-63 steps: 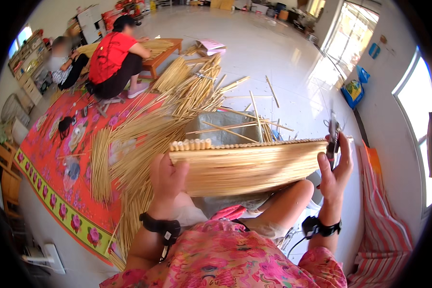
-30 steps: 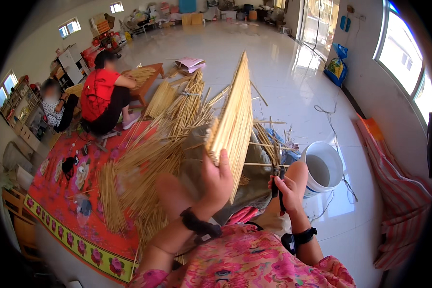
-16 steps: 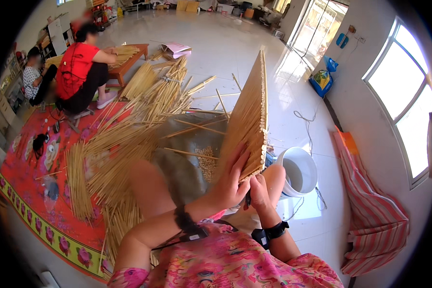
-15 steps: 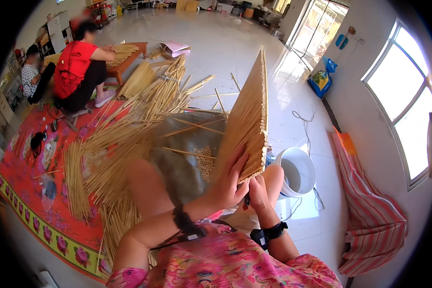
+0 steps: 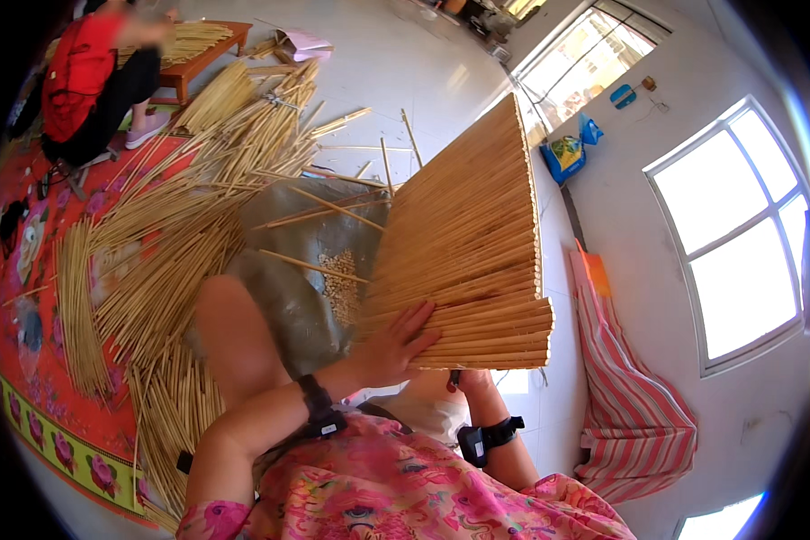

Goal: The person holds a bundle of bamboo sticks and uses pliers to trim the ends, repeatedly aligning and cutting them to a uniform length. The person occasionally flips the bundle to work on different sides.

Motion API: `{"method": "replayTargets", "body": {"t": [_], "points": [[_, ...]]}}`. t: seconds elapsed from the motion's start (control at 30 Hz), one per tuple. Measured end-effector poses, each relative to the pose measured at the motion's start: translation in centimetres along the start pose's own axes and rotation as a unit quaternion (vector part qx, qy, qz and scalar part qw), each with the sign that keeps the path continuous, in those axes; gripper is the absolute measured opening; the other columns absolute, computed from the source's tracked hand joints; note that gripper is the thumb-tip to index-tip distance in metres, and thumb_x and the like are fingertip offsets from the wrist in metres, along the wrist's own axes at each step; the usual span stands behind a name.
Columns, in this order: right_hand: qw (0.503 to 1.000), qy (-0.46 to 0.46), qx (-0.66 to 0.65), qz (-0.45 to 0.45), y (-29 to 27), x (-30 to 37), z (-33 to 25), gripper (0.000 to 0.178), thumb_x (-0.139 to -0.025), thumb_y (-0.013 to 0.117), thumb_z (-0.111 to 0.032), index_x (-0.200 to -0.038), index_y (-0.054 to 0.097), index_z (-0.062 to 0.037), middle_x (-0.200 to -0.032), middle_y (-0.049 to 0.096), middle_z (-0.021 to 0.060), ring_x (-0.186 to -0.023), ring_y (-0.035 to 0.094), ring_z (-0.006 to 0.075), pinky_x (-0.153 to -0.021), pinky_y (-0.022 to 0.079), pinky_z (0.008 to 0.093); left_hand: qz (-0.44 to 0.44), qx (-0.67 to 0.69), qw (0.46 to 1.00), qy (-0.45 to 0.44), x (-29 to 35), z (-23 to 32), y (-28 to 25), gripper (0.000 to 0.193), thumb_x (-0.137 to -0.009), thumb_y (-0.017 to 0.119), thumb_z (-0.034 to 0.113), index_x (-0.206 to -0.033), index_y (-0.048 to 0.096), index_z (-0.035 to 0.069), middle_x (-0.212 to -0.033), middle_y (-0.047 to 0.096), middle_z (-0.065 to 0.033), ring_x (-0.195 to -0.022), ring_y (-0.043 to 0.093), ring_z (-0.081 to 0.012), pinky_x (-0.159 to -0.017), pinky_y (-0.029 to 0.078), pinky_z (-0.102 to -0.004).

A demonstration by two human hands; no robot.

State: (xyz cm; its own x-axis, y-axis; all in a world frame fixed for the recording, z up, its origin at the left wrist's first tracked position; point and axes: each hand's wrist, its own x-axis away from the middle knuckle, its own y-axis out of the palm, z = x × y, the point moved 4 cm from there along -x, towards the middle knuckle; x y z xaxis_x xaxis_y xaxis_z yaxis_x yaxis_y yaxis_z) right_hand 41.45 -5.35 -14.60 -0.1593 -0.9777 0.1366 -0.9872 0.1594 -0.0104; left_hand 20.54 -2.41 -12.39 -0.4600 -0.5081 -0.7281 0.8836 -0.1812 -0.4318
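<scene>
Stick panel (image 5: 468,225) (tilted) touches and extends above the left grip (image 5: 390,349).

Glossy pale floor (image 5: 364,85) meets a white wall (image 5: 614,184) with bright windows (image 5: 742,297) — a low wooden table (image 5: 212,56) stands upper left.

Homelike workshop room around me: tiled floor (image 5: 369,90); flowered red mat (image 5: 76,457), stalks (image 5: 180,279) heaped over its right edge; wooden table (image 5: 205,59), stalk-laden; one stalk panel (image 5: 477,234).
</scene>
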Motion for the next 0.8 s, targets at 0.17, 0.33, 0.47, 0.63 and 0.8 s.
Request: {"method": "replayTargets", "body": {"t": [0.17, 0.33, 0.47, 0.63, 0.8], "points": [[0.999, 0.033, -0.028, 0.004, 1.5, 1.1, -2.6, 0.053, -0.087, 0.055, -0.052, -0.112, 0.057, -0.0047, -0.076, 0.065, 0.0095, -0.041, 0.055, 0.0148, -0.024, 0.040, 0.0263, -0.040, -0.045, 0.998, -0.033, -0.1, 0.3, 0.5, 0.067, -0.069, 0.071, 0.023, -0.130, 0.046, 0.008, -0.149, 0.020, -0.0269, -0.136, 0.026, -0.0441, -0.109, 0.026, -0.0512], [0.996, 0.053, -0.066, 0.023, 0.1, 1.6, -1.6, 0.053, -0.087, 0.059, -0.046, -0.120, 0.050, -0.0042, -0.087, 0.063, 0.0108, -0.050, 0.057, 0.0129, -0.028, 0.043, 0.0234, -0.040, -0.046, 0.998, -0.023, -0.1, 0.3, 0.6, 0.071, -0.068, 0.073, 0.023, -0.132, 0.045, 0.010, -0.148, 0.019, -0.0295, -0.136, 0.025, -0.0447, -0.108, 0.027, -0.0526], [0.994, 0.053, -0.092, -0.018, 0.2, 1.9, -2.0, 0.054, -0.088, 0.062, -0.040, -0.126, 0.048, -0.0038, -0.100, 0.063, 0.0109, -0.059, 0.061, 0.0128, -0.032, 0.045, 0.0222, -0.029, -0.048, 0.998, -0.024, -0.1, 0.5, 0.4, 0.070, -0.058, 0.079, 0.020, -0.121, 0.049, 0.006, -0.147, 0.019, -0.0302, -0.136, 0.024, -0.0465, -0.109, 0.026, -0.0526], [0.997, 0.000, -0.075, 0.024, 1.4, 1.8, -2.7, 0.054, -0.084, 0.065, -0.044, -0.119, 0.053, -0.0043, -0.092, 0.063, 0.0088, -0.060, 0.058, 0.0116, -0.034, 0.045, 0.0221, -0.034, -0.048, 0.998, -0.024, 0.1, 0.6, 0.1, 0.072, -0.068, 0.074, 0.024, -0.132, 0.044, 0.009, -0.148, 0.019, -0.0299, -0.136, 0.024, -0.0449, -0.108, 0.028, -0.0529], [0.999, -0.015, -0.032, 0.019, 1.6, 1.5, -2.3, 0.059, -0.079, 0.066, -0.052, -0.115, 0.056, -0.0057, -0.078, 0.063, 0.0083, -0.047, 0.053, 0.0114, -0.029, 0.041, 0.0224, -0.002, -0.031, 0.999, -0.017, 0.1, 0.9, -0.2, 0.073, -0.066, 0.078, 0.024, -0.127, 0.043, 0.006, -0.147, 0.020, -0.0306, -0.135, 0.025, -0.0471, -0.107, 0.030, -0.0529]]}}
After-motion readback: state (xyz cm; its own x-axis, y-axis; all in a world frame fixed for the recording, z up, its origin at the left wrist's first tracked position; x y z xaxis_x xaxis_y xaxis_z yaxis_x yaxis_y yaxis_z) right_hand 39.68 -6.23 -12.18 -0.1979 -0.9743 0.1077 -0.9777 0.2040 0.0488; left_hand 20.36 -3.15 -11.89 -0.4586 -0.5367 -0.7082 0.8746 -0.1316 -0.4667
